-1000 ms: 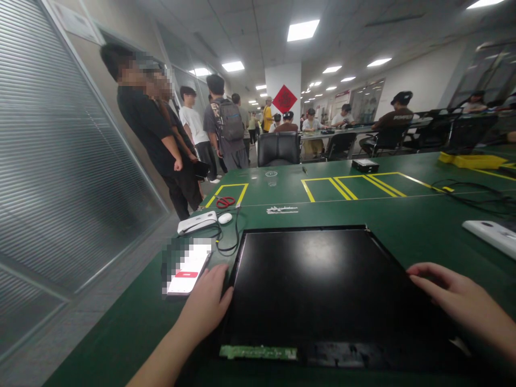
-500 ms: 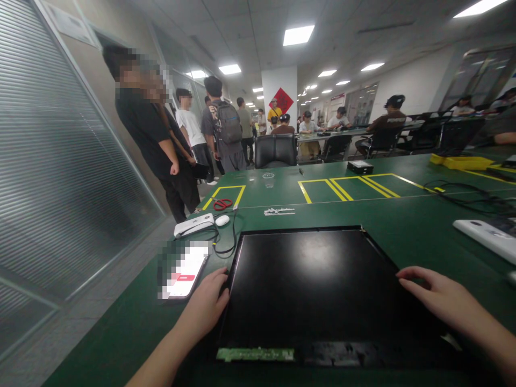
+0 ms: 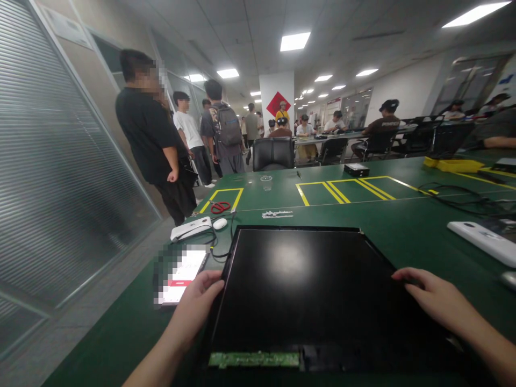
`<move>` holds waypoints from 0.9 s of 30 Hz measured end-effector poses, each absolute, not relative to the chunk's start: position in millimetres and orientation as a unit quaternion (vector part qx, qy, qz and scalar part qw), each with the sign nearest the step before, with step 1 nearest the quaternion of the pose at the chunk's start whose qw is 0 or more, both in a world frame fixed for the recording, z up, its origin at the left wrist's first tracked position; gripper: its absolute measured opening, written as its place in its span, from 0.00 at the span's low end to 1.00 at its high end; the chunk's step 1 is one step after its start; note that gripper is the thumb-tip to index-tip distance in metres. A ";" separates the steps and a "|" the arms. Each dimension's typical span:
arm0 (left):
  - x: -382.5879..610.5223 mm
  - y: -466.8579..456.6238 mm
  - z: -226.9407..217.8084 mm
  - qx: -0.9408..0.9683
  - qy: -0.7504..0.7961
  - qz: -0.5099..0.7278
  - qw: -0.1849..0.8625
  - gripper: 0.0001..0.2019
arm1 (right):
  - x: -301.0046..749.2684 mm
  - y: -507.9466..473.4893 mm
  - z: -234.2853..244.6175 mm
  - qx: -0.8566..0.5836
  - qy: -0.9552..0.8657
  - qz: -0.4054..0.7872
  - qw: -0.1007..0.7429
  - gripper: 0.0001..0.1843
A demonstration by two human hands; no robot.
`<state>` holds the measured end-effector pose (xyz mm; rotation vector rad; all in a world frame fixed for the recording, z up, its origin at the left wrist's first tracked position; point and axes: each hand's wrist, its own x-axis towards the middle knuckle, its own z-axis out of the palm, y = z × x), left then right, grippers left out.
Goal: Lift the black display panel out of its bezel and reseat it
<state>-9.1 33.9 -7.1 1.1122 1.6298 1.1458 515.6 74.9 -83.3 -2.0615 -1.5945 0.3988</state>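
Note:
A black LCD panel [image 3: 310,301] in a thin dark frame fills the near middle of the green table. Along its near edge runs a narrow green circuit board [image 3: 253,359]. My left hand [image 3: 197,301] pinches the panel's left edge, thumb on top and fingers at the side. On the opposite edge, my right hand [image 3: 431,293] grips with thumb and fingers; some fingertips are hidden behind the frame. Close to my left hand lies a phone [image 3: 189,269] with a lit screen, partly blurred out.
Left of the panel are a white power bank-like device [image 3: 191,229], a white mouse [image 3: 220,223] and red-handled scissors [image 3: 220,207]. Beyond it stand a clear cup [image 3: 266,183] and small white pieces [image 3: 277,214]. Another white device [image 3: 481,242] lies right. People stand at left.
My left hand has closed on the panel's left edge, and the right hand has tightened at the right edge. The panel's near side looks larger and closer. The view shifted slightly.

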 end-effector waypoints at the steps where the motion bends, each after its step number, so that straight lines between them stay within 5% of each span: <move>1: -7.5 33.6 -8.2 0.419 0.646 0.472 0.429 0.14 | 515.7 74.7 -82.9 -0.756 -0.585 0.148 0.252 0.20; 11: 4.2 32.9 -24.4 0.268 0.618 0.540 0.504 0.14 | 508.7 71.4 -78.7 -0.730 -0.614 0.144 0.264 0.19; 18: 8.8 24.7 -13.0 0.259 0.574 0.527 0.570 0.39 | 504.8 69.6 -73.6 -0.724 -0.625 0.139 0.257 0.21; 27: 13.3 21.2 3.3 0.265 0.558 0.502 0.605 0.42 | 502.9 68.8 -72.6 -0.727 -0.625 0.128 0.252 0.21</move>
